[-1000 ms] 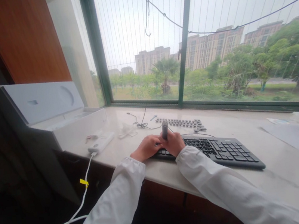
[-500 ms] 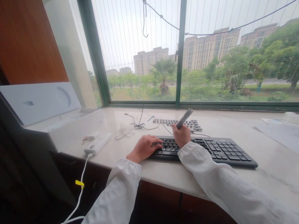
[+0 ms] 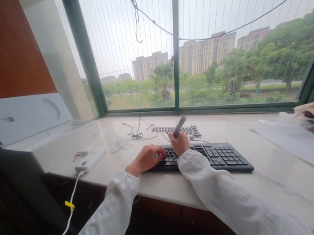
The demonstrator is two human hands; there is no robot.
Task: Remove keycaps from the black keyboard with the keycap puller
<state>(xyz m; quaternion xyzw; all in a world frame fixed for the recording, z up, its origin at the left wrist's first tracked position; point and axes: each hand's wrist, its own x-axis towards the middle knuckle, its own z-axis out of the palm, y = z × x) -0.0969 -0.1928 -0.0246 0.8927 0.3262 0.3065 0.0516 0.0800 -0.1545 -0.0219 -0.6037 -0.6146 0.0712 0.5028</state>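
A black keyboard (image 3: 224,157) lies on the pale tabletop. Its left and middle part shows bare key sockets, while the right part has its keycaps. My left hand (image 3: 147,158) bends over the keyboard's left end, fingers curled against it and partly hidden. Held upright at a slant in my closed right hand (image 3: 179,143) is a thick dark grey pen-shaped tool (image 3: 180,125). Its lower tip is hidden behind the hand, over the bare sockets. Just behind the keyboard, loose keycaps (image 3: 191,131) are laid out in rows.
An open white box (image 3: 66,144) stands at the left, near a white power strip (image 3: 90,159) with a cable. A coiled black cable (image 3: 137,135), clear plastic bits (image 3: 119,144) and a small blue piece (image 3: 149,126) lie behind my hands. Paper sheets (image 3: 304,145) lie at right, below the window.
The view has turned slightly right, so everything sits further left. My left hand's fingers are more curled at the keyboard's left end. My right hand still grips the grey tool, now more upright.
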